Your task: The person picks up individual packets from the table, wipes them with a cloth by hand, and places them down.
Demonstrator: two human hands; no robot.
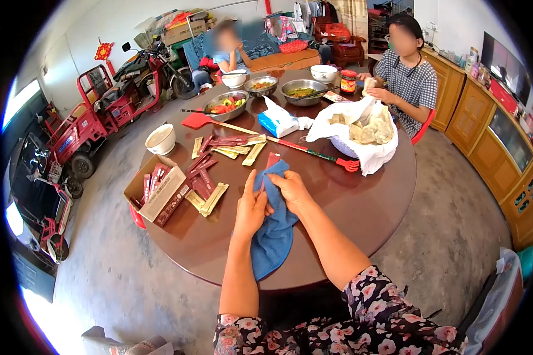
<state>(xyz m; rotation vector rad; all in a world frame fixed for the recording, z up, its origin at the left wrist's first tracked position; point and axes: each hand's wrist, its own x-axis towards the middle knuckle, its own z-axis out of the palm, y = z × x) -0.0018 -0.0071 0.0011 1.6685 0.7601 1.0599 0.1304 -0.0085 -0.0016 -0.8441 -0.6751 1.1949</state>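
Observation:
Near the front edge of the round table, my hands come together around a blue cloth (pixel 273 236) that hangs down past the edge. A dark red stick sachet (pixel 273 158) pokes out above the cloth. My left hand (pixel 251 204) is closed about the sachet's lower part, with its fingers against the cloth. With thumb and fingers, my right hand (pixel 289 190) grips the cloth's upper end beside the sachet. Most of the sachet is hidden. To the left lie several red sachets (pixel 202 176) and gold sachets (pixel 214 200), beside an open carton (pixel 167 198) of red ones.
Across the brown table (pixel 337 219) lies a long back scratcher (pixel 284 142). Beyond are a tissue pack (pixel 278 122), a cloth-lined basket of dumplings (pixel 370 131), metal food bowls (pixel 302 92) and a white bowl (pixel 160 139). One person (pixel 405 77) sits right, another (pixel 231 56) at the back.

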